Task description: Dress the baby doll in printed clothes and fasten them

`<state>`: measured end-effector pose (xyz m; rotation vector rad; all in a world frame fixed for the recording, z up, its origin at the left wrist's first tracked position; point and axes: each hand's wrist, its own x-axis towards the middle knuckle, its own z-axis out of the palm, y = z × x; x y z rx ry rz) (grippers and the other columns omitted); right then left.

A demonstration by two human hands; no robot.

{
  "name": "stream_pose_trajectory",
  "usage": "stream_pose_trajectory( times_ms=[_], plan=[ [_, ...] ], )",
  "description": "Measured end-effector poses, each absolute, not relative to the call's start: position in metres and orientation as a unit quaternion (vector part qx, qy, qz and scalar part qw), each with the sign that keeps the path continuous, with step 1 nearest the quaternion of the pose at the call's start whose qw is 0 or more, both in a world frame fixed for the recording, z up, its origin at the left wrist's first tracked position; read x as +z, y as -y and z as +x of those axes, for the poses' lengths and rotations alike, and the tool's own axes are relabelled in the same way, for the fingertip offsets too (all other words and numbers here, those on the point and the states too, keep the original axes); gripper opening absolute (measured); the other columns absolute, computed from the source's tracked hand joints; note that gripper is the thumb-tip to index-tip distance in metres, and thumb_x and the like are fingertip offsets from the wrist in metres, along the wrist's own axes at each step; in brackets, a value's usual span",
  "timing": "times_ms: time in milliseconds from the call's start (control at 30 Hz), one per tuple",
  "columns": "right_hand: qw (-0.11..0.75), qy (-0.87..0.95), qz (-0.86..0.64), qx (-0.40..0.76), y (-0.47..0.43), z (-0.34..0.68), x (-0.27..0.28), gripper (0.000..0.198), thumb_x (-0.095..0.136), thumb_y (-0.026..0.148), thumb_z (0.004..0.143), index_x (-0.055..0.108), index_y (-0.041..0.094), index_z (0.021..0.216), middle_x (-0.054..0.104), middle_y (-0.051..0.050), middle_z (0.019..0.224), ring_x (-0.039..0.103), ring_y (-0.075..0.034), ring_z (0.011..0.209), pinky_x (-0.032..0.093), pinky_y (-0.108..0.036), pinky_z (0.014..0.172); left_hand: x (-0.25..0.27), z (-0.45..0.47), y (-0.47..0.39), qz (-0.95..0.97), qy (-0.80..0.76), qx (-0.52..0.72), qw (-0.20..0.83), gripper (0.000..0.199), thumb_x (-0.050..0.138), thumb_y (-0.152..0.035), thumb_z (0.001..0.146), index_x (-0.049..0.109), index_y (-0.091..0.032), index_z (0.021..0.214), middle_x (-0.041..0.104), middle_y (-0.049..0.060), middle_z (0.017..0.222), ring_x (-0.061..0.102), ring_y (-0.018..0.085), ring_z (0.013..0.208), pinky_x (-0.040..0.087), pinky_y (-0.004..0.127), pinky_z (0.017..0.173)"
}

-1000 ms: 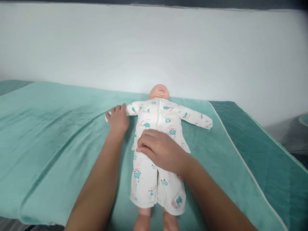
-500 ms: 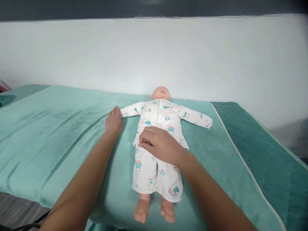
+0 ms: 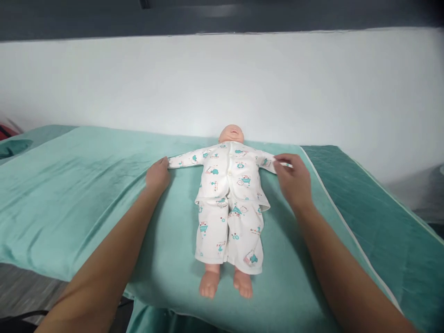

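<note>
A baby doll (image 3: 231, 134) lies on its back, arms spread, its bare feet toward me. It wears a white long-sleeved shirt (image 3: 218, 162) with teal and pink prints, fastened down the front, and matching trousers (image 3: 211, 231). At the end of the sleeve on the left, my left hand (image 3: 158, 175) has its fingers closed around the cuff. My right hand (image 3: 294, 180) is over the other sleeve (image 3: 267, 162), thumb and fingertips drawn close together on the fabric. That sleeve's far end is hidden behind the hand.
A light teal cloth (image 3: 104, 185) covers the padded surface under the doll, with folds at the left. Darker green cloth (image 3: 374, 208) lies along the right. Behind rises a white wall (image 3: 222, 83). Grey floor (image 3: 27, 286) shows at the lower left.
My right hand has moved from above the doll's waist out to the sleeve on the right. My left hand stays at the left cuff. The trouser fronts are now uncovered.
</note>
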<state>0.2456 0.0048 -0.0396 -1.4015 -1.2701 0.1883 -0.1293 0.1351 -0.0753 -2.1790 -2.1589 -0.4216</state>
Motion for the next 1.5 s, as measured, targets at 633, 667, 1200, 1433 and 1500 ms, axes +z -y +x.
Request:
stream_pose_trajectory(
  times_ms=[633,667,1200,1433,1500],
  plan=[
    [0.410,0.424,-0.808,-0.007,-0.010,0.357,-0.096,0.032,0.057,0.032,0.077,0.067,0.017,0.104,0.064,-0.006,0.080,0.057,-0.022,0.076,0.045,-0.036,0.077,-0.076,-0.070,-0.003,-0.806,0.515,-0.269,-0.113,0.033,0.051,-0.026,0.084,0.059,-0.019,0.115,0.062,0.008,0.133,0.054,0.024,0.124,0.041,0.037,0.107],
    [0.426,0.412,-0.805,-0.017,-0.007,0.356,-0.094,0.033,0.056,0.032,0.077,0.066,0.016,0.104,0.064,-0.007,0.082,0.057,-0.022,0.075,0.045,-0.037,0.078,-0.075,-0.068,0.001,-0.805,0.514,-0.269,-0.122,0.032,0.052,-0.028,0.084,0.060,-0.020,0.114,0.062,0.007,0.132,0.055,0.024,0.123,0.041,0.037,0.107],
    [0.321,0.609,-0.718,0.106,0.089,0.204,-0.080,0.045,0.053,0.036,0.084,0.051,0.021,0.126,0.066,-0.009,0.108,0.061,-0.026,0.091,0.044,-0.036,0.075,-0.079,-0.034,0.002,-0.781,0.594,-0.191,-0.023,0.033,0.039,-0.024,0.094,0.056,-0.018,0.122,0.056,0.013,0.136,0.050,0.029,0.123,0.036,0.044,0.106],
    [0.284,0.571,-0.756,0.147,0.063,0.184,-0.064,0.035,0.046,0.035,0.090,0.050,0.019,0.121,0.069,-0.012,0.091,0.064,-0.029,0.079,0.038,-0.035,0.064,-0.081,-0.015,-0.004,-0.769,0.596,-0.224,-0.060,0.025,0.041,-0.029,0.096,0.058,-0.017,0.110,0.064,0.013,0.116,0.055,0.027,0.114,0.037,0.041,0.105],
    [0.313,0.569,-0.744,0.156,0.062,0.182,-0.064,0.032,0.050,0.036,0.088,0.052,0.021,0.117,0.069,-0.011,0.087,0.064,-0.029,0.078,0.039,-0.034,0.063,-0.081,-0.013,-0.004,-0.769,0.593,-0.229,-0.065,0.023,0.042,-0.029,0.096,0.060,-0.019,0.107,0.065,0.011,0.114,0.056,0.026,0.112,0.038,0.040,0.104]
  ],
)
